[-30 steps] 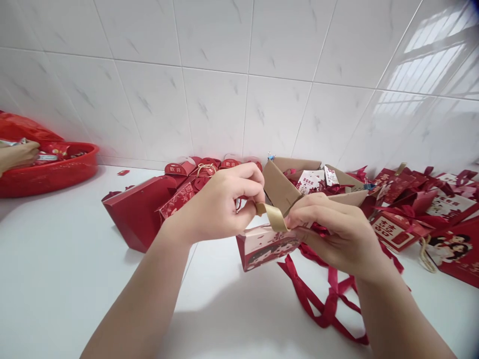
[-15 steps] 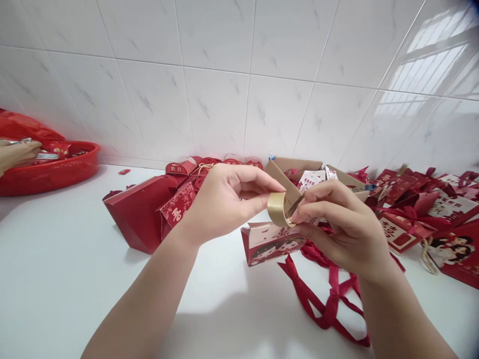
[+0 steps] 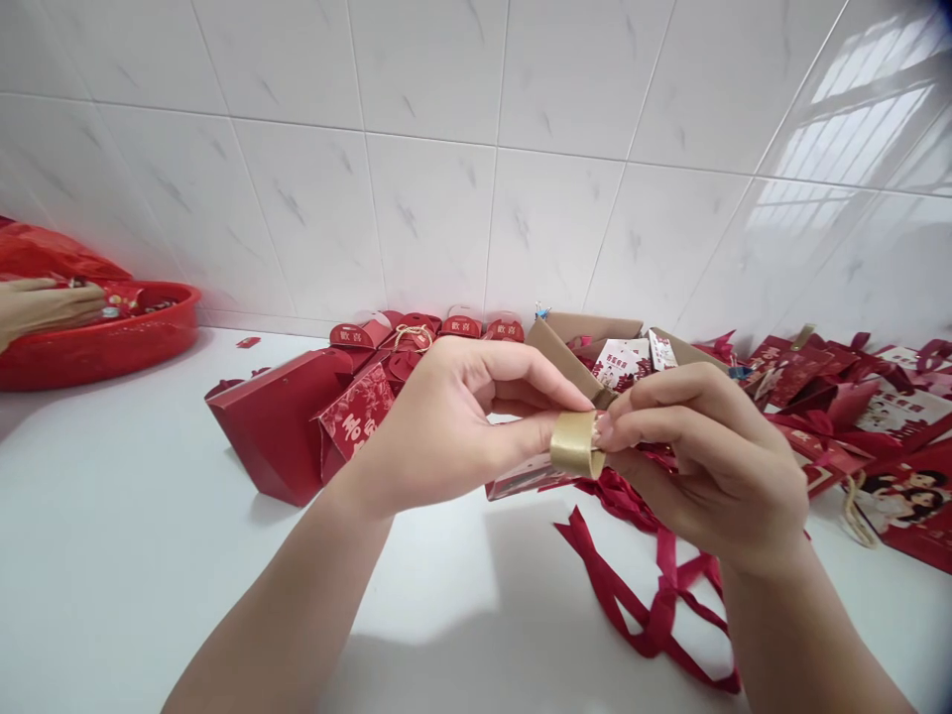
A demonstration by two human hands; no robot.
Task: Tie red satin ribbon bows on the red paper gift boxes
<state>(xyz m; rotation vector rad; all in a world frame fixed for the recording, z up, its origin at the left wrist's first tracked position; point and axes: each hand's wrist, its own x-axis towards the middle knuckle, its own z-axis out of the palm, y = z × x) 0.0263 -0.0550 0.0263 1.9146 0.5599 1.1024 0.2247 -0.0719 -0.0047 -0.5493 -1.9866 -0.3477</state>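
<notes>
Left hand (image 3: 483, 426): thumb and fingertips pinched on the gold ribbon (image 3: 576, 448), which is bent into a short loop. Right hand (image 3: 703, 461): fingertips clamped on the same ribbon at the loop's right side; fingertips of the two hands close together, palms well apart. Ribbon is up off the table, between the hands.

Small printed gift box (image 3: 521, 478) sits just below and behind the loop, mostly covered by the hands; can't tell whether the right fingers grip it too.

Nearest on the white table (image 3: 438, 615): dark red ribbon (image 3: 658, 620) lying in loose loops below the right hand.

Behind the hands: open cardboard box (image 3: 559, 355), with white printed cards (image 3: 623, 363) and red pieces inside, blue binder clip (image 3: 541, 311) at its upper left corner.

Left of the left hand: large plain red box (image 3: 279, 426), tilted, beside a floral red box (image 3: 355, 415). Small red boxes (image 3: 461, 323) in a cluster behind, one with a twine bow (image 3: 414, 339).

Far right: heap of red gift bags (image 3: 903, 407); the nearest bears a couple's picture, rope handle (image 3: 857, 518) beside it.

Far left: red basin (image 3: 111, 357) with wrapped packets, co-worker's hand (image 3: 56, 309) over them.

Back: tiled wall (image 3: 427, 208).
</notes>
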